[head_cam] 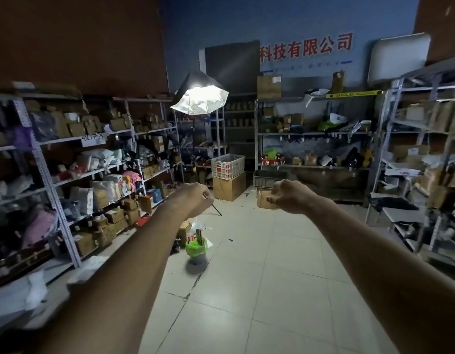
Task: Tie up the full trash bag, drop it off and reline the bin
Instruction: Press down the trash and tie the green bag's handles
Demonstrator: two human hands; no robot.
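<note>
Holding both bare arms out ahead, a person is standing in a storeroom. The left grip [195,199] is hanging with its fingers curled loosely away from the camera and nothing is showing in it. The right grip [289,196] is likewise loosely curled, thumb showing, carrying nothing. The two are level with each other and apart.

The bin [196,259] is sitting on the tiled floor [259,277], below the left grip in the view and touching neither grip. Its green trash bag [192,248] is folding over the rim and trash is sticking up out of it; the bag is not tied.

Above the left grip a lit umbrella lamp [199,100] is glowing. Beyond the gap between the grips a white crate [227,166] is resting on a cardboard box [229,186]. Just past the right grip a dark crate [268,178] is sitting. Packed shelving is running outside the left grip [42,159] and outside the right grip [425,149].
</note>
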